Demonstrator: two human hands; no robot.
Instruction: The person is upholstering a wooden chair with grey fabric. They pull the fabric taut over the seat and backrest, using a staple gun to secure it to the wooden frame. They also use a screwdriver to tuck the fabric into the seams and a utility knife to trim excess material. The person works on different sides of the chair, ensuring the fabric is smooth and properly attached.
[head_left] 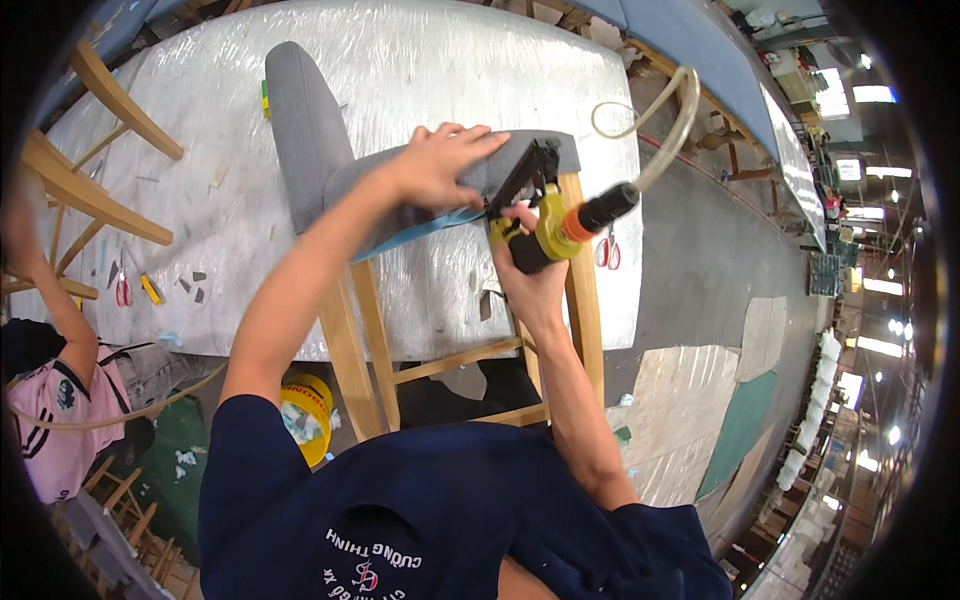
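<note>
A chair with a grey upholstered seat (355, 183) and grey backrest (303, 125) lies on the plastic-covered table, its wooden legs (346, 350) pointing toward me. My left hand (440, 170) lies on the seat, fingers spread. In my right hand (533, 290) is a yellow-green and black pneumatic staple gun (552, 228), gripped by its handle. The gun's black nose end is over the seat, near its right edge; I cannot tell whether it touches the fabric. A light-blue strip (425, 232) shows along the seat's near edge, below my left hand.
A clear air hose (690, 105) loops from the gun. Red-handled scissors (608, 252) lie right of the chair; a yellow cutter (151, 289) and grey scraps lie left. A yellow bucket (308, 405) stands below the table. Another person in pink (70, 410) works beside a wooden chair frame (95, 195).
</note>
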